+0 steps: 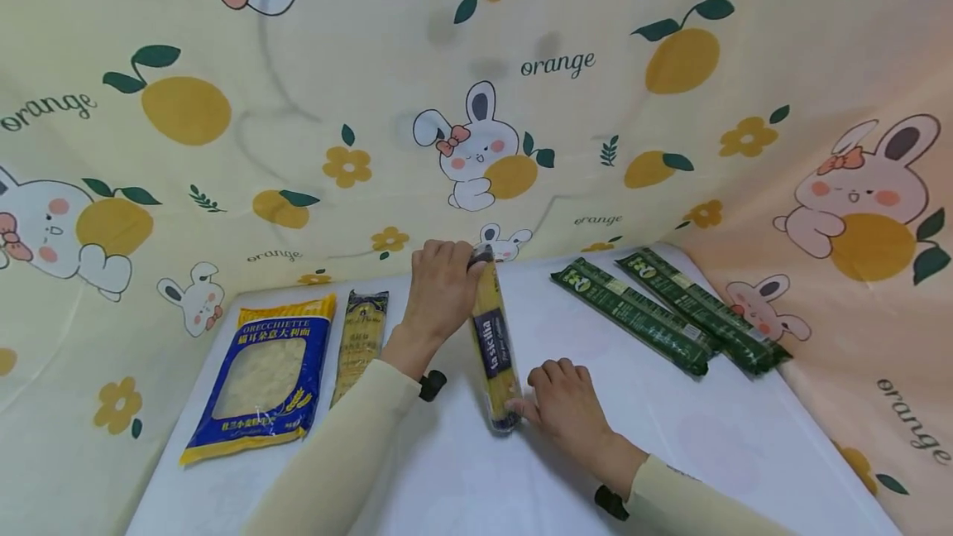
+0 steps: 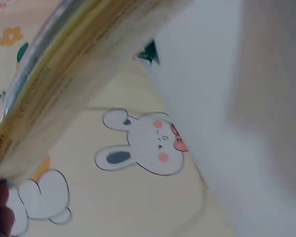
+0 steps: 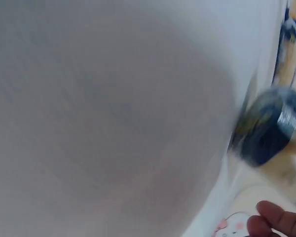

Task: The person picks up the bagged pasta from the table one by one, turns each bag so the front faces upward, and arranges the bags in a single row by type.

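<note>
A clear pack of spaghetti (image 1: 493,346) with a dark label stands tilted over the middle of the white table. My left hand (image 1: 441,284) grips its upper end, thumb toward the right side. In the left wrist view the spaghetti (image 2: 54,74) crosses the upper left, slightly blurred. My right hand (image 1: 567,408) is beside the lower end, its thumb at or very near the wrapper and its other fingers loosely bent. The right wrist view shows the pack's blurred dark end (image 3: 266,131), with fingers (image 3: 281,220) apart from it.
To the left lie a blue and yellow orecchiette bag (image 1: 260,375) and a narrow pasta pack (image 1: 361,337). Two long green packs (image 1: 633,317) lie at the right. A patterned cloth (image 1: 387,48) rises behind the white table (image 1: 476,495).
</note>
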Action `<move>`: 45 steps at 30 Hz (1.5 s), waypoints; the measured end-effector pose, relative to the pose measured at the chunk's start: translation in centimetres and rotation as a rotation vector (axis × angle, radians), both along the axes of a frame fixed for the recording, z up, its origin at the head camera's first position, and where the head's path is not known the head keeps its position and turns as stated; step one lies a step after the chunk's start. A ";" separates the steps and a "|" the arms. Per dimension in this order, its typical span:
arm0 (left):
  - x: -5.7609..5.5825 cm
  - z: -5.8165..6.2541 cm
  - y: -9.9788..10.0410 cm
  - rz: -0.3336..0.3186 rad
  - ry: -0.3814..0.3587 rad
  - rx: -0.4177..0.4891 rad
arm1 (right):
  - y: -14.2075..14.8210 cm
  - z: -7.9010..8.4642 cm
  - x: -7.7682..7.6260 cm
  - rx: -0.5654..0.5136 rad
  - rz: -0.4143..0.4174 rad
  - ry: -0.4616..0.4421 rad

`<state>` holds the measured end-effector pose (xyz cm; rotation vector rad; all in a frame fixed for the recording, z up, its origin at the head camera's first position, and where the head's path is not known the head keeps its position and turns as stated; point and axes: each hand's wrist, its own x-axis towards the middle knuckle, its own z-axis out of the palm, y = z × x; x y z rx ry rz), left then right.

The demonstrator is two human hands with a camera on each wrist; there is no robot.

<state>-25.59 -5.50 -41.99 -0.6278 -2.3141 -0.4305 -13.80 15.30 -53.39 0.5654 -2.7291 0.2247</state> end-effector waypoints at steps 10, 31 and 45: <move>-0.2 -1.9 -1.2 0.053 -0.089 0.027 | -1.2 0.5 -1.1 -0.219 -0.011 -0.428; -0.9 -8.9 -2.5 0.195 -0.242 -0.245 | -2.4 0.4 2.7 -0.109 -0.041 -0.374; 5.4 -10.7 1.0 0.133 -0.481 -0.405 | -1.3 -0.5 2.6 0.089 0.098 -0.122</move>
